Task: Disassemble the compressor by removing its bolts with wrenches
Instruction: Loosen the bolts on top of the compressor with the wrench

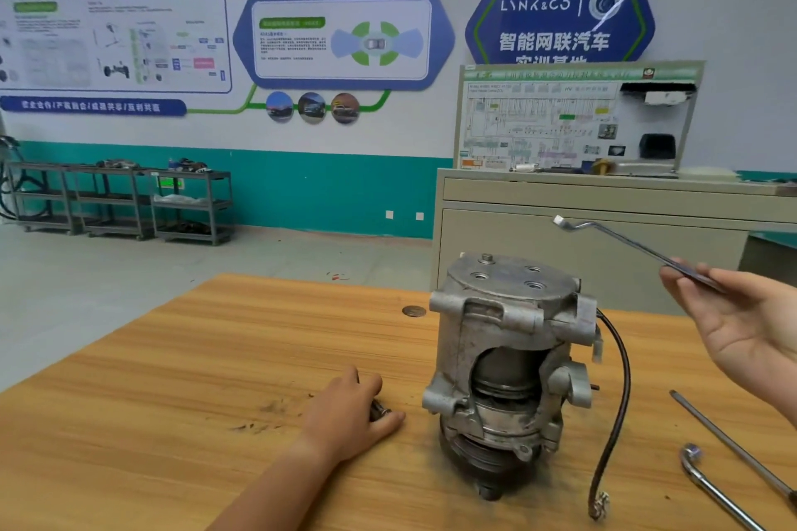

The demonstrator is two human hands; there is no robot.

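The left hand (pixel 349 414) rests on the desk (pixel 172 358) with fingers and thumb curled around a loose bolt (pixel 379 410), while the right hand (pixel 742 328) is raised palm-up, pinching the handle of an offset ring wrench (pixel 625 241) whose head points up and to the left. Between the hands the compressor (pixel 504 358) stands upright on the desk, one seated bolt (pixel 487 258) on its top plate and a black cable (pixel 619 401) hanging on the right-hand side. Below the right hand lie a long rod (pixel 733 444) and an L-shaped wrench (pixel 707 483).
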